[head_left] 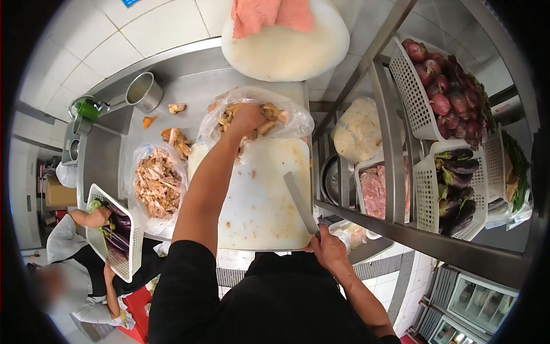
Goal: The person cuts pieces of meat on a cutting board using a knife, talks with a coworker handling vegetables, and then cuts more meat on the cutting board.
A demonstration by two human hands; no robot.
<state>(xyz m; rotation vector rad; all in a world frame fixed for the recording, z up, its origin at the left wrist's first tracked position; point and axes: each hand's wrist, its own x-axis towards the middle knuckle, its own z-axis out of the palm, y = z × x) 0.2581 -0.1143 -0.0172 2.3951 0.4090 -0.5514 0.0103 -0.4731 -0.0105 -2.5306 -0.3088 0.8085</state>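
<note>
My left hand [249, 118] reaches into an open clear plastic bag [299, 121] at the back of the cutting board. Browned chunks of what looks like cooked meat [275, 114] lie around it, and its fingertips are hidden among them. At the board's front right corner, my right hand [329, 249] is closed around the handle of a knife [301, 200]. The blade lies over the white cutting board [252, 195], pointing away from me. Small scraps dot the board. Left of it, a second bag [136, 189] holds shredded cooked meat [157, 184].
Meat pieces [177, 140] and a metal pot [144, 92] are on the steel counter. A round board [286, 60] with an orange cloth [269, 17] stands behind. The right rack [389, 132] carries onions [444, 86] and eggplants [456, 183]. At left, a co-worker holds an eggplant basket [134, 252].
</note>
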